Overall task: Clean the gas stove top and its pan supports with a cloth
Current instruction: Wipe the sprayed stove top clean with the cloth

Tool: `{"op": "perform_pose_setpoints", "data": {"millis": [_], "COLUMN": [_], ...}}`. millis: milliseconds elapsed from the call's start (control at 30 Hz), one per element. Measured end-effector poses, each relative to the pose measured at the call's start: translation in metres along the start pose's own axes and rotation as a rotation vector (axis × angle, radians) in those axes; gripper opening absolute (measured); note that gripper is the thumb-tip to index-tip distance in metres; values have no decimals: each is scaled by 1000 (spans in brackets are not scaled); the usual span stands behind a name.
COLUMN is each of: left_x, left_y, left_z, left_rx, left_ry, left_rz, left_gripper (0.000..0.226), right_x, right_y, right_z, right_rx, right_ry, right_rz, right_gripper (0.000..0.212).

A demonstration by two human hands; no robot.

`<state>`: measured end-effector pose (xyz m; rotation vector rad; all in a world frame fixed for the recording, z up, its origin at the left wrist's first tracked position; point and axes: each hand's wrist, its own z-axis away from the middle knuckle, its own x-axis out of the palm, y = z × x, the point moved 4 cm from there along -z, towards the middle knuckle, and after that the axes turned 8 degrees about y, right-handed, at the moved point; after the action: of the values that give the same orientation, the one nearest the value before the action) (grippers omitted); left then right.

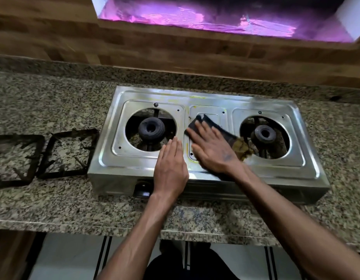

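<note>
A two-burner steel gas stove [276, 172] stands on the granite counter with its pan supports taken off. My right hand [211, 148] lies flat with straight fingers on a dark cloth [225, 134], pressing it onto the stove's middle panel. The cloth's soiled brownish end [243, 148] reaches the edge of the right burner [264, 134] opening. My left hand [171, 164] rests flat, fingers straight, on the stove top by the front of the left burner [151, 129] opening. Two black square pan supports [68, 152] [13, 160] lie side by side on the counter left of the stove.
The granite counter [54, 205] runs left and right of the stove, with its front edge close to me. A wood-patterned wall rises behind, with a purple-lit opening [215, 17] at the top. A black control knob [142, 188] sits on the stove's front face.
</note>
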<state>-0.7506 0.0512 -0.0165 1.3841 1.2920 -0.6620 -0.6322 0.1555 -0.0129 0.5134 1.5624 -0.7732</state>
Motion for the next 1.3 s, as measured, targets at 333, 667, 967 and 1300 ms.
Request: {"op": "perform_pose_setpoints", "data": {"millis": [333, 667, 967, 1300], "left_x": [-1, 0, 12, 12], "left_y": [4, 3, 14, 15], "left_z": [0, -19, -26, -31], "left_rx": [-39, -50, 103, 67], "left_ry": [-2, 35, -35, -13], "left_rz": [12, 73, 46, 95], "left_gripper": [62, 45, 58, 54], "right_x": [-13, -12, -18, -9], "right_y": [68, 45, 91, 47], "right_z": [-6, -38, -84, -31], "right_rx": [75, 17, 219, 12], "right_ry": [5, 61, 91, 84], "right_rz": [-10, 8, 7, -44], "right_gripper": [59, 58, 57, 58]}}
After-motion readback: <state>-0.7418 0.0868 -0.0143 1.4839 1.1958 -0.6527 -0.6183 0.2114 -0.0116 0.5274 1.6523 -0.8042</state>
